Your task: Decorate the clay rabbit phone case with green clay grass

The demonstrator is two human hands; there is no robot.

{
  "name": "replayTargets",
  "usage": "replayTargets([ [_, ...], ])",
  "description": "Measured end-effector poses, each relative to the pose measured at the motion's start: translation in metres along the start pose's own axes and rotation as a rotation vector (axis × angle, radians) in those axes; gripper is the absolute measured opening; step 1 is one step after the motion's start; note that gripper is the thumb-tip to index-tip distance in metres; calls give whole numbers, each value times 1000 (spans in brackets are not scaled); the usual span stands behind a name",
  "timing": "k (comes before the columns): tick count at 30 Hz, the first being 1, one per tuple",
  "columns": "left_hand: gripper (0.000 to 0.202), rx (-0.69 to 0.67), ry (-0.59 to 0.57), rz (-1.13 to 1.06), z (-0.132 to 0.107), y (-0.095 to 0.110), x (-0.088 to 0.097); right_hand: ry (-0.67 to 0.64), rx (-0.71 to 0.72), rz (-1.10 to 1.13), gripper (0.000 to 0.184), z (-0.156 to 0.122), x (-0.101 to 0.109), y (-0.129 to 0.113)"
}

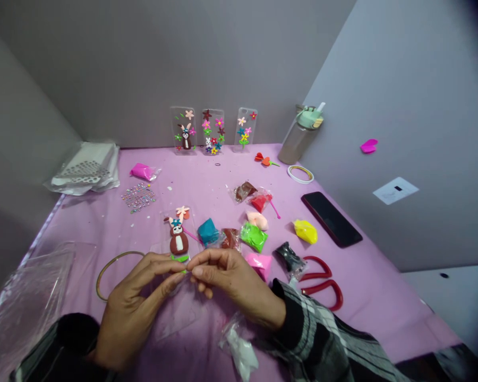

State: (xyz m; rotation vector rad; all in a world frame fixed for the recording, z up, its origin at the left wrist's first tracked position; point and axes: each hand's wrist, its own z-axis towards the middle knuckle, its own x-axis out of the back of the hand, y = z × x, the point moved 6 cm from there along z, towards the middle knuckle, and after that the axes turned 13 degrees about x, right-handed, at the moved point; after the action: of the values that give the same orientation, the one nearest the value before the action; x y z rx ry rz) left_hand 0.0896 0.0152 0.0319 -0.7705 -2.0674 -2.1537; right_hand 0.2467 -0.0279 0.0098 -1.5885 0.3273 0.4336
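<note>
My left hand and my right hand meet fingertip to fingertip, each closed in a pinch. A speck of green shows by the left fingertips, but what the fingers hold is too small and covered to make out. Just beyond them, a clear phone case lies flat, partly hidden by my hands. On it is a brown clay rabbit with a white belly and a blue flower on its head. Green clay lies under the rabbit, and a pale clay flower sits above it.
Bagged clay lies around, including blue, green and white. Red-handled scissors, a phone and a bottle stand or lie rightward. Decorated cases lean on the back wall. Rhinestones lie left.
</note>
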Motion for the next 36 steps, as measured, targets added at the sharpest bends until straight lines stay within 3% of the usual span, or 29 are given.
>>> replayTargets([
  [6, 11, -68, 10, -22, -3, 5, -3, 41, -63, -53, 39, -2, -2, 2],
  [19, 6, -86, 6, 11, -4, 2, -4, 14, 7, -179, 41, 2, -4, -6],
  [32, 7, -79, 6, 51, -2, 3, -5, 32, 126, -209, 24, 3, -3, -13],
  [36, 10, -96, 89, 109, -1, 5, 4, 23, 206, -431, 10, 11, 8, -24],
])
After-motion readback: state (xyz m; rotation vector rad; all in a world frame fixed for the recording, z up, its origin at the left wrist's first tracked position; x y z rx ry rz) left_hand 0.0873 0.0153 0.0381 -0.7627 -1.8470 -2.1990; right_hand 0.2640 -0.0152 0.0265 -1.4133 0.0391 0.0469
